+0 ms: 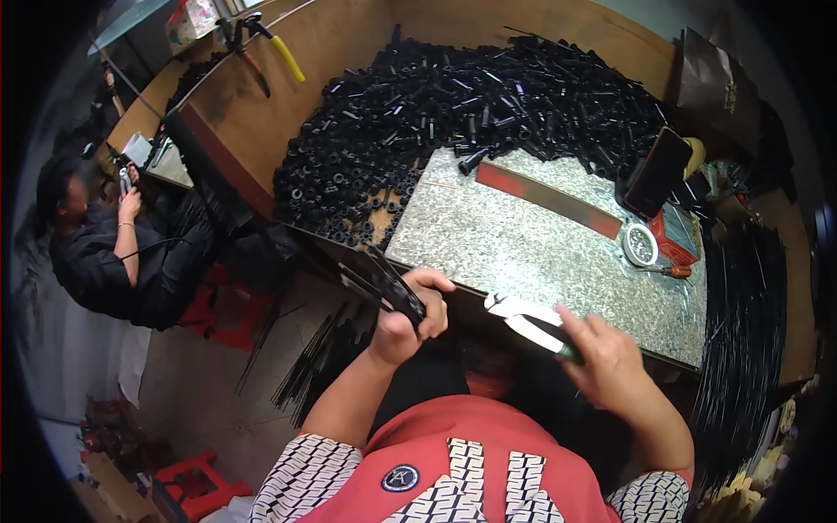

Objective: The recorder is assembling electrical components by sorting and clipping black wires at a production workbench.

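"If you look into the wooden bin [349, 39], what's in it?"

"Black parts [488, 96], a great glossy heap of them. Short tubes and slim pieces lie jumbled against the back, and toward the near left there are little rings, with bare wood showing through."

"Any other containers?"

"On the speckled grey surface [436, 227], toward its right side, there's a round white-rimmed dish [628, 246] with something silvery inside, too small to make out. Just beside it sits a red box [676, 235]. Farther back on the right stands a brown bag [719, 83]; I can't see its contents."

"And the hands?"

"The left grip [401, 336] is curled round a few black strips [394, 289] near the close left corner of the surface. They're narrow, dark and straight, and their ends fan out to the upper left. I couldn't count them."

"What about the other one?"

"The right grip [602, 353] is wrapped on some pliers [519, 309] at the near edge. They look almost white in the glare, their two arms bowed apart round a dark gap, with a bit of green by the fingers. The head points left, apart from the strips. Whether its mouth is open, I can't tell."
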A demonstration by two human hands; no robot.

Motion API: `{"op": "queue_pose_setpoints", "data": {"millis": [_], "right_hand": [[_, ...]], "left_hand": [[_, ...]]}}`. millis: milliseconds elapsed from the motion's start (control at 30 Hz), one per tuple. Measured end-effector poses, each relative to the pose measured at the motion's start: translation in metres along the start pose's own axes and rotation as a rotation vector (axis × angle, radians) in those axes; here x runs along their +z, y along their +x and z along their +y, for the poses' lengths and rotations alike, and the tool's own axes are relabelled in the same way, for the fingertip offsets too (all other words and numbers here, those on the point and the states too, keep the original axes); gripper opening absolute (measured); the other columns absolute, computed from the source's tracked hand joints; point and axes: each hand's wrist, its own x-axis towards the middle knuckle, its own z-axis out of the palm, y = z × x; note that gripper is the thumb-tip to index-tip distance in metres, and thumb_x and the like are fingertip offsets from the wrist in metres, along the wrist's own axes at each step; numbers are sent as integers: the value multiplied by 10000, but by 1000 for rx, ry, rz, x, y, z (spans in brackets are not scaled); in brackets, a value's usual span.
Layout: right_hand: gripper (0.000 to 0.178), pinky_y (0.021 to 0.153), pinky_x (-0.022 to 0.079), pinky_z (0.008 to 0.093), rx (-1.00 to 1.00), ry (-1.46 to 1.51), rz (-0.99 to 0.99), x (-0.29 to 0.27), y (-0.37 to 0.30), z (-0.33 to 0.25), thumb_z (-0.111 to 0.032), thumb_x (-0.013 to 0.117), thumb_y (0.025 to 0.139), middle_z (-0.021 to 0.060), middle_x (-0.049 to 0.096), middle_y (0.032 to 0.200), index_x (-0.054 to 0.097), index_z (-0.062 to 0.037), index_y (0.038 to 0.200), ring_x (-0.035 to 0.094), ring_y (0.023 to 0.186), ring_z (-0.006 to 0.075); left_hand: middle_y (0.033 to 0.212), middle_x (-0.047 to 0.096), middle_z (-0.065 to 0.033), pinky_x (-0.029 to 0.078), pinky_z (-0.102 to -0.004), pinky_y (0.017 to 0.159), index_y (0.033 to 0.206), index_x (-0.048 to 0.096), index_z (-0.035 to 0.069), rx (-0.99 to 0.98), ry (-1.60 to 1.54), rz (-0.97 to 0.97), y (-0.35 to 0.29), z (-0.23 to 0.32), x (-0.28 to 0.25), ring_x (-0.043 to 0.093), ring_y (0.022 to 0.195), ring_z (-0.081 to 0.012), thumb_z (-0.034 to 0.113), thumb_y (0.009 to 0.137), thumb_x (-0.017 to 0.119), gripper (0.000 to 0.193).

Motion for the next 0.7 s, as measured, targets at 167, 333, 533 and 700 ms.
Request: {"op": "queue_pose_setpoints", "data": {"millis": [167,333,533,700], "right_hand": [[670,704,475,436,307,-159,141,19,-5,60,-230,751,746,165,570,999,464,-63,1327,589,839,374],[375,798,465,423,-61,-11,372,39,-4,4,-122,748,715,168,582,1032,636,-40,1063,566,919,342],[543,768,514,310,-148,1120,-245,127,-8,-21,-136,623,869,147,568,1123,417,-34,1361,615,905,210],[1094,553,528,283,36,1475,250,96,-5,-24,-623,684,731,177,439,1253,62,-152,1498,597,721,161]], "left_hand": [[481,306,53,278,-232,432,1037,519,36,51,-115,198,27,30,-17,277,399,-72,867,681,309,929],[458,260,53,242,-244,421,932,578,88,124,-336,464,10,47,-30,200,390,-86,878,708,261,880],[456,244,51,237,-241,428,821,594,101,110,-512,620,20,42,-16,210,397,-85,845,759,290,806],[512,370,20,377,-270,542,891,627,87,-51,-763,510,12,13,9,379,480,-123,813,787,326,793]]}}
